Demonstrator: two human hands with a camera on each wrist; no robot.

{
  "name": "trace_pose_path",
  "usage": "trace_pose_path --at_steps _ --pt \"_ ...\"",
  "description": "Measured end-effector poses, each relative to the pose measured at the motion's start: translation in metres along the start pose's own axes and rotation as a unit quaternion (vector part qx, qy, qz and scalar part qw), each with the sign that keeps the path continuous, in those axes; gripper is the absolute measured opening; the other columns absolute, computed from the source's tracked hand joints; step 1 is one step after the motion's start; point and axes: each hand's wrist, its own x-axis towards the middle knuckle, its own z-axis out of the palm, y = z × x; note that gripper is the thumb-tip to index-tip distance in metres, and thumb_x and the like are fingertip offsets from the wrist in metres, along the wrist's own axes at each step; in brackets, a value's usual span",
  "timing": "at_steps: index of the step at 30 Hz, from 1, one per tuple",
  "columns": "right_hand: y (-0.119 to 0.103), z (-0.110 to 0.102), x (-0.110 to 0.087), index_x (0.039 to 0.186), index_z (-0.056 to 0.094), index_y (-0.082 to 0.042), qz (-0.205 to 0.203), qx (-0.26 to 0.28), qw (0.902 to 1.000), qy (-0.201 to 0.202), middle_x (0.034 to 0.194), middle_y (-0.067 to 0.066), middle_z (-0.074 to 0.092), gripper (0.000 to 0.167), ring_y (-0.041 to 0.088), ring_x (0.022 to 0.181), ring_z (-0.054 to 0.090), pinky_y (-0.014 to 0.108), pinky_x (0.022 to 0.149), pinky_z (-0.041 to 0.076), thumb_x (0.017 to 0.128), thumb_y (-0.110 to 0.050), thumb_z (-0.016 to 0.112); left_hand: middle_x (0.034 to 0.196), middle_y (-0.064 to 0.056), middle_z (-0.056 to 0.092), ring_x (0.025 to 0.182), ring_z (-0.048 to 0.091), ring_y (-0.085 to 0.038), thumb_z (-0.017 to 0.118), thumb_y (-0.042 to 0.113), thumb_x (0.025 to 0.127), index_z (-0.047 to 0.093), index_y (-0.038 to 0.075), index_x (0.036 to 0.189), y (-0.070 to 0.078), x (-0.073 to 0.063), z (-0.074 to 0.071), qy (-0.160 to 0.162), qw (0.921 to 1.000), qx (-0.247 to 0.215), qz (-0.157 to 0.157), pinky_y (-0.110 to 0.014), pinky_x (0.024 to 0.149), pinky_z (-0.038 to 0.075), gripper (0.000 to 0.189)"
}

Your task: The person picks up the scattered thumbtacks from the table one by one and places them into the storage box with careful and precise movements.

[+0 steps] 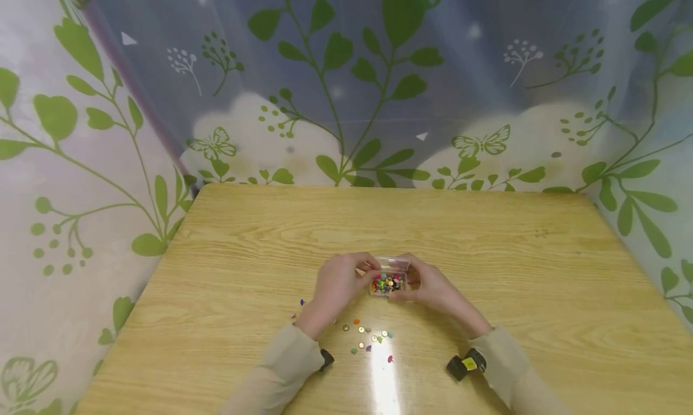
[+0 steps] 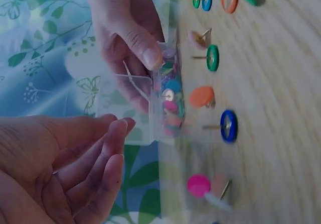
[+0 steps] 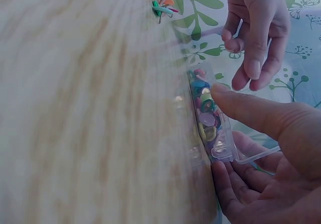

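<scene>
A small clear plastic box stands on the table with its hinged lid raised. Multicoloured thumbtacks fill it. My right hand grips the box at its right end, the thumb on the near side and the fingers behind. At the box's left side hovers my left hand, its loosely bent fingers close to the open lid. No tack shows between them. The right wrist view has the left hand apart from the box.
Loose thumbtacks lie scattered on the wooden table in front of the box, several below my left wrist. A black wrist strap is on the right arm. Patterned curtains hang along the back and sides.
</scene>
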Motion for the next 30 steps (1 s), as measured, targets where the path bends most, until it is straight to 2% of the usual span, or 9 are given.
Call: trace_pose_path --at_steps 4,9,17,21,25,30 --pt "-0.001 0.000 0.000 0.137 0.055 -0.010 0.001 -0.001 1.0000 0.000 0.119 0.013 0.067 0.068 0.026 0.103 0.067 0.041 0.088 0.056 0.079 -0.019 0.088 0.094 0.004 0.077 0.070 0.070 -0.008 0.075 0.023 0.093 0.076 0.021 0.097 -0.003 -0.003 -0.010 -0.003 0.9998 0.009 -0.017 -0.019 0.055 0.049 0.005" --pt "-0.003 0.000 0.000 0.137 0.055 -0.008 0.000 0.002 1.0000 0.001 0.120 0.015 0.067 0.068 0.028 0.104 0.067 0.045 0.091 0.056 0.078 -0.019 0.088 0.092 0.005 0.076 0.073 0.070 -0.011 0.074 0.023 0.093 0.076 0.019 0.095 -0.015 -0.008 -0.033 -0.008 0.9990 0.022 -0.039 -0.025 0.061 0.053 0.005" --pt "-0.003 0.000 0.000 0.138 0.054 -0.010 0.003 -0.012 0.9999 0.002 0.120 0.014 0.066 0.069 0.027 0.104 0.066 0.044 0.089 0.056 0.079 -0.022 0.088 0.088 0.008 0.073 0.078 0.067 -0.012 0.077 0.022 0.091 0.075 0.021 0.089 -0.050 -0.027 -0.064 -0.079 0.9911 0.055 -0.091 -0.033 0.071 0.054 0.003" --pt "-0.002 0.000 0.000 0.138 0.055 -0.010 0.001 -0.017 0.9998 0.001 0.121 0.014 0.066 0.069 0.026 0.103 0.065 0.043 0.088 0.056 0.079 -0.023 0.088 0.084 0.009 0.071 0.077 0.064 -0.010 0.080 0.016 0.088 0.073 0.021 0.084 -0.065 -0.037 -0.071 -0.112 0.9874 0.053 -0.098 -0.034 0.073 0.052 0.009" --pt "-0.003 0.000 0.000 0.138 0.055 -0.010 0.001 -0.016 0.9999 0.002 0.121 0.013 0.066 0.069 0.026 0.103 0.065 0.043 0.089 0.056 0.079 -0.022 0.088 0.080 0.009 0.068 0.075 0.059 -0.009 0.083 0.013 0.084 0.072 0.020 0.081 -0.073 -0.044 -0.074 -0.143 0.9833 0.034 -0.107 -0.033 0.074 0.049 0.014" --pt "-0.002 0.000 0.000 0.138 0.054 -0.008 -0.005 -0.012 0.9999 0.000 0.120 0.014 0.066 0.069 0.027 0.103 0.066 0.043 0.088 0.057 0.079 -0.021 0.088 0.074 0.007 0.065 0.069 0.055 -0.010 0.082 0.009 0.083 0.070 0.018 0.077 -0.078 -0.048 -0.072 -0.149 0.9829 0.041 -0.100 -0.031 0.070 0.046 0.016"
